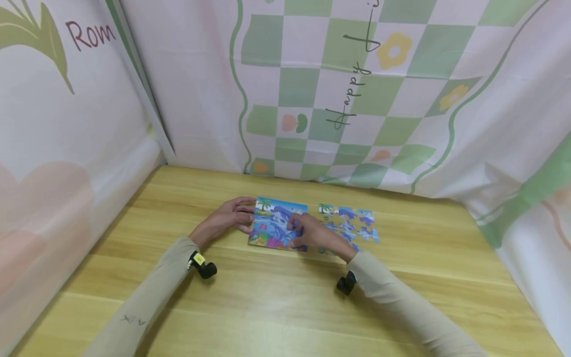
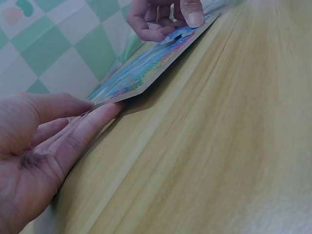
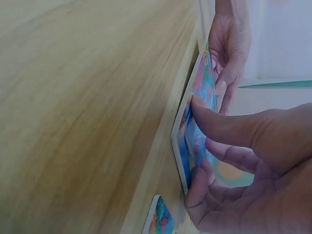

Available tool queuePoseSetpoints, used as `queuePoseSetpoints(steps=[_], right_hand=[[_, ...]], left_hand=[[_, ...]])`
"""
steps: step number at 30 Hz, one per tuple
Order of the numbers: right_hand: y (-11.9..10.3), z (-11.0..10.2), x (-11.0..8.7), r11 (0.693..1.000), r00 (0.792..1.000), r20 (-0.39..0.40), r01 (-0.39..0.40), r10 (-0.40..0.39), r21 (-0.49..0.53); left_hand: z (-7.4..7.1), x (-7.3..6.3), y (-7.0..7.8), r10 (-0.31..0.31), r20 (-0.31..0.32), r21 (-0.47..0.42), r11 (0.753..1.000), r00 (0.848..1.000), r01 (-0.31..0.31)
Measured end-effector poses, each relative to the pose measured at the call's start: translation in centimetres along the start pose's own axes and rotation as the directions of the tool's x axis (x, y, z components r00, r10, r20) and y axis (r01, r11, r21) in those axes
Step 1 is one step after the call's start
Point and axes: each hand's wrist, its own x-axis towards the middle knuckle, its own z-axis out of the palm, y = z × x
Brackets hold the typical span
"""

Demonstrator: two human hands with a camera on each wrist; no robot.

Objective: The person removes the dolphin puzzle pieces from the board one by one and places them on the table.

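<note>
A jigsaw puzzle board (image 1: 266, 229) with a dolphin and sea picture lies on the wooden table. My left hand (image 1: 225, 218) pinches its left edge; in the left wrist view the thumb is on top, a finger is underneath, and that edge is raised off the table. Over the board's right part, my right hand (image 1: 312, 232) pinches a puzzle piece (image 3: 194, 141) between thumb and fingers. The piece is slightly tilted against the picture, and the fingers partly hide it. How far it sits in its slot I cannot tell.
Several loose puzzle pieces (image 1: 347, 213) lie in rough rows right of the board, some hidden under my right forearm. One loose piece (image 3: 162, 217) shows close to the board in the right wrist view. A checked curtain (image 1: 308, 89) hangs behind the table (image 1: 267, 307).
</note>
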Motion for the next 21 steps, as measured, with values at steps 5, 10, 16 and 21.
queuePoseSetpoints(steps=[5,10,16,21], right_hand=[[0.26,0.18,-0.06,0.998,0.998,-0.04,0.051,-0.05,0.022],[0.24,0.14,-0.24,0.997,0.996,-0.068,0.065,-0.062,0.038],[0.28,0.1,-0.68,0.998,0.99,-0.123,0.069,-0.069,-0.001],[0.55,0.03,-0.84,0.998,0.988,-0.148,0.06,-0.054,0.037]], left_hand=[[0.02,0.2,-0.07,0.0,-0.001,-0.002,1.0,1.0,0.0],[-0.09,0.31,0.09,0.005,-0.006,-0.01,1.0,1.0,-0.005],[-0.14,0.33,-0.05,0.001,0.001,-0.01,1.0,1.0,-0.001],[-0.02,0.41,-0.08,0.003,0.005,-0.007,1.0,1.0,-0.003]])
